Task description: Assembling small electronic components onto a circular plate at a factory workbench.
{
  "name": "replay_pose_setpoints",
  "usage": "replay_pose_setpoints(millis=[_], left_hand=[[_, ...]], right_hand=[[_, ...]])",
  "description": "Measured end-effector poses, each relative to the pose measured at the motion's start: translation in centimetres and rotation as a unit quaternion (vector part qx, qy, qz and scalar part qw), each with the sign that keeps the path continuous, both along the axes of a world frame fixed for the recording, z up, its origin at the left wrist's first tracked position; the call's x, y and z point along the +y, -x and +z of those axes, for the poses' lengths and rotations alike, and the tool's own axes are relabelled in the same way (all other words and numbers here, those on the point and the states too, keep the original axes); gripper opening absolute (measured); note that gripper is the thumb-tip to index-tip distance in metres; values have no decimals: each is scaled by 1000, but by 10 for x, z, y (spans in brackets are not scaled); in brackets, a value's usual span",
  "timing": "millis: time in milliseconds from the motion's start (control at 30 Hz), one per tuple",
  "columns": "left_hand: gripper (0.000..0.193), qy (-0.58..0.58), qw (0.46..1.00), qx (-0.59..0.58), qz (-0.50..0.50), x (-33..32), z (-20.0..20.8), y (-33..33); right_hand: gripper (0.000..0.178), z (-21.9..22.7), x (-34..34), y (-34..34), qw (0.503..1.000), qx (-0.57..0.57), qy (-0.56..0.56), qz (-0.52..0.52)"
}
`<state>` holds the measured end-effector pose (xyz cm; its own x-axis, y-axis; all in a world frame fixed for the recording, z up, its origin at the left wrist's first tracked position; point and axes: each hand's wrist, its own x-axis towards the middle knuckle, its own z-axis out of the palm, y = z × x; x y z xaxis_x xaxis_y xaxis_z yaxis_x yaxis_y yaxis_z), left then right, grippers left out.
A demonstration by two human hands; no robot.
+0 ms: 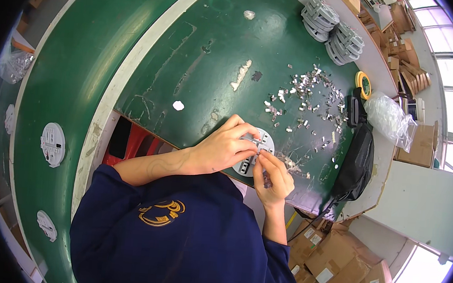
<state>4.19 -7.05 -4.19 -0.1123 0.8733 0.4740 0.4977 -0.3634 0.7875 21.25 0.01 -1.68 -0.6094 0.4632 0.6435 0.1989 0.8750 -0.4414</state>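
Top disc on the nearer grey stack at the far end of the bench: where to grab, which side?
Take the top disc by its rim, grip straddling opposite edges, coming down from above. It lies flat on the grey stack, so only the edge is free; the second stack crowds its right, so likely favour the open left side.

A factory assembly floor: a worn green desk (202, 44) strewn with small metal clips (309, 103), stacked grey plastic discs (332, 30), and cardboard boxes (342, 265) piled beside it.
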Motion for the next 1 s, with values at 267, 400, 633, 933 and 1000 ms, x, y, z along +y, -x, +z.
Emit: replay_pose_setpoints(millis=[267,400,633,933,1000], left_hand=[[13,-2,1000,-2,0,-1,0,4],[12,11,1000,-26,3,-5,3,7],[10,26,998,-55,14,-6,4,8],[8,36,998,-50,21,-6,4,9],[8,37,998,-54,20,-6,4,9]], right_hand=[[19,15,-5,-1,980,-50,184,-49],[16,20,8,3,972,-86,217,-23],[12,22,9,9,972,-119,204,-6],[10,24,10,13,971,-141,195,-2],[10,24,11,12,970,-139,199,1]])
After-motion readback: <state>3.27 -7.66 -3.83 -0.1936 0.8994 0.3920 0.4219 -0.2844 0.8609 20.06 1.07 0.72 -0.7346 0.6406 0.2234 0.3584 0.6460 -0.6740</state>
